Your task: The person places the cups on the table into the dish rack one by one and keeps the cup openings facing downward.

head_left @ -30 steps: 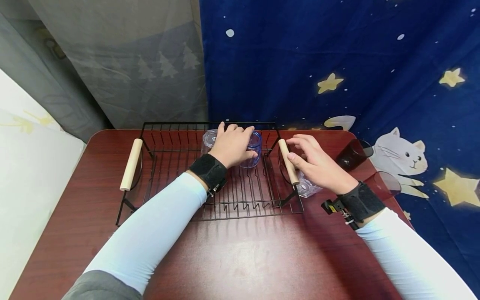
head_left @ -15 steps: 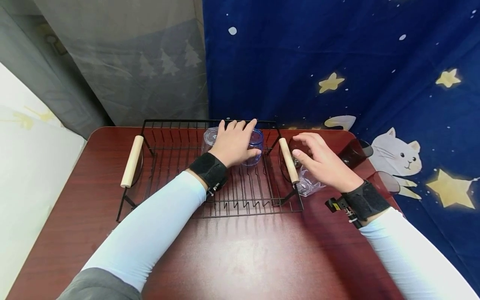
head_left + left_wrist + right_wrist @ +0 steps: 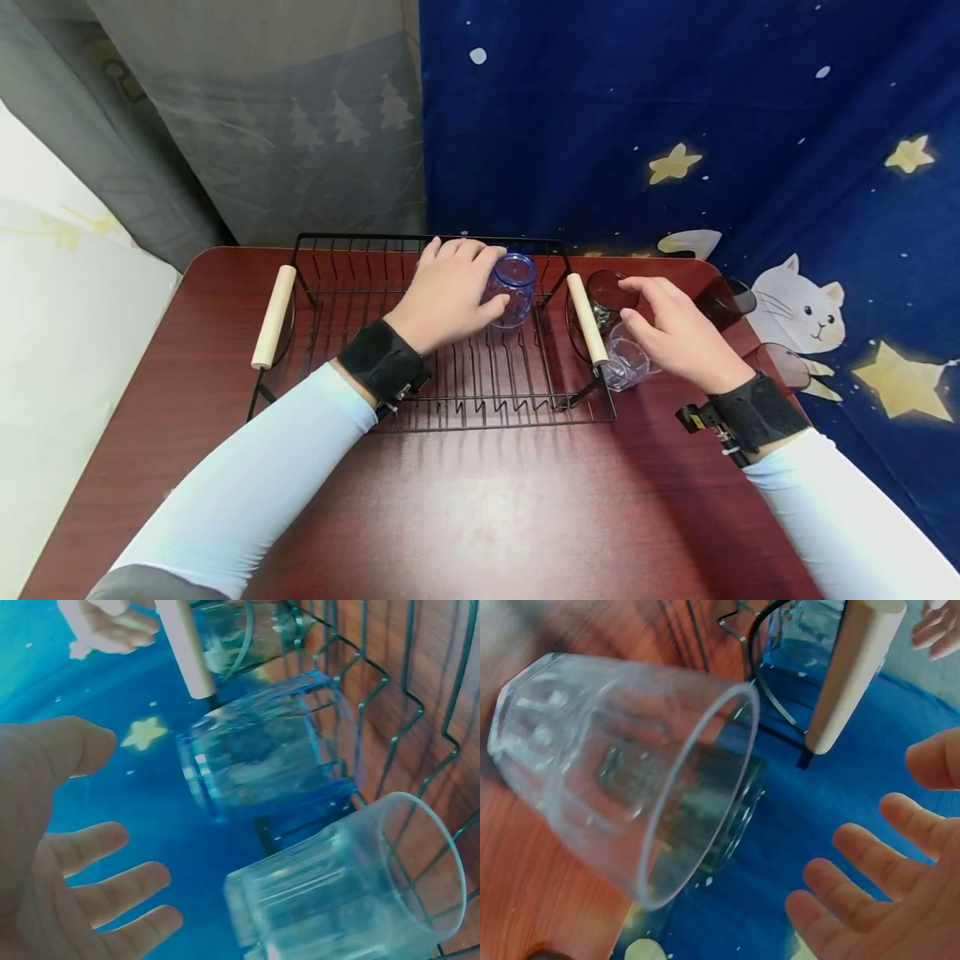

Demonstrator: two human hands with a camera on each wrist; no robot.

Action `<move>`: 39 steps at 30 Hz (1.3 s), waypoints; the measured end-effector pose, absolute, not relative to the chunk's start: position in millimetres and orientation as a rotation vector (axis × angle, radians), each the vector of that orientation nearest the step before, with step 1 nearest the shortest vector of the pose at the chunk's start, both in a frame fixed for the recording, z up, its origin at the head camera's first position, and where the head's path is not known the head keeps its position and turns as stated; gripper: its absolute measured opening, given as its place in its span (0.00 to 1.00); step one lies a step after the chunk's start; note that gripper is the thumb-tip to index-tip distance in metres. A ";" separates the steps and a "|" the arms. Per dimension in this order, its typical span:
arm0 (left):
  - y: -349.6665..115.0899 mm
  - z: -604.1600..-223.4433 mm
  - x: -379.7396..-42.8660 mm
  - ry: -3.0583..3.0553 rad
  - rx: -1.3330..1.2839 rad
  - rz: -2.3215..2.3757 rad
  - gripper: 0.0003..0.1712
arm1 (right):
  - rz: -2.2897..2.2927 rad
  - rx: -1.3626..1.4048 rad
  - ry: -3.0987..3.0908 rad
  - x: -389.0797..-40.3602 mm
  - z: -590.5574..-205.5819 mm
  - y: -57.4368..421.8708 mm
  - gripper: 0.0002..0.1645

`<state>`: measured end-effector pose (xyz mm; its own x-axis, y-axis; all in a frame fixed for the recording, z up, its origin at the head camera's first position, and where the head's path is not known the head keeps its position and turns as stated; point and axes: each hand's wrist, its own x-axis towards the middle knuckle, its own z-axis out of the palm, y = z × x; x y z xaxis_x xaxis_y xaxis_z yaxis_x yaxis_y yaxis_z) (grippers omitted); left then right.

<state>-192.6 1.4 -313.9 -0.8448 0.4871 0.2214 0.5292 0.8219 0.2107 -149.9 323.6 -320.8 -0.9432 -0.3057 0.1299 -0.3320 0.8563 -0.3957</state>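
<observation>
Farther from the rack (image 3: 274,318) our right hand (image 3: 678,337) has moved; it and our left hand (image 3: 450,296) have loose fingers, grasping nothing. The right is nearer to the clear glass (image 3: 627,363), standing upright beside the rack, below these fingertips (image 3: 821,876).

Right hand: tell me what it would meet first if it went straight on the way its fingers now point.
The right hand would probably meet the dark glass first, just outside the wooden handle; the hand's height is unclear, so it might pass over the rim.
</observation>
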 end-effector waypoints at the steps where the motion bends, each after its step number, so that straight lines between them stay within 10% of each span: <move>1: -2.0 -311.6 -189.6 -2.837 -0.801 -0.418 0.36 | 0.635 0.507 -2.973 -149.8 -321.8 325.6 0.27; 39: -81.9 -305.1 -136.7 -2.827 -0.758 -0.731 0.31 | 0.324 0.485 -3.225 -146.7 -356.9 340.6 0.49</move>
<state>-136.7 -81.9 -305.1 -0.8664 0.4390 0.2379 0.4993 0.7572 0.4212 -146.7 340.6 -356.9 -0.9472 -0.3032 -0.1041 -0.2764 0.9370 -0.2137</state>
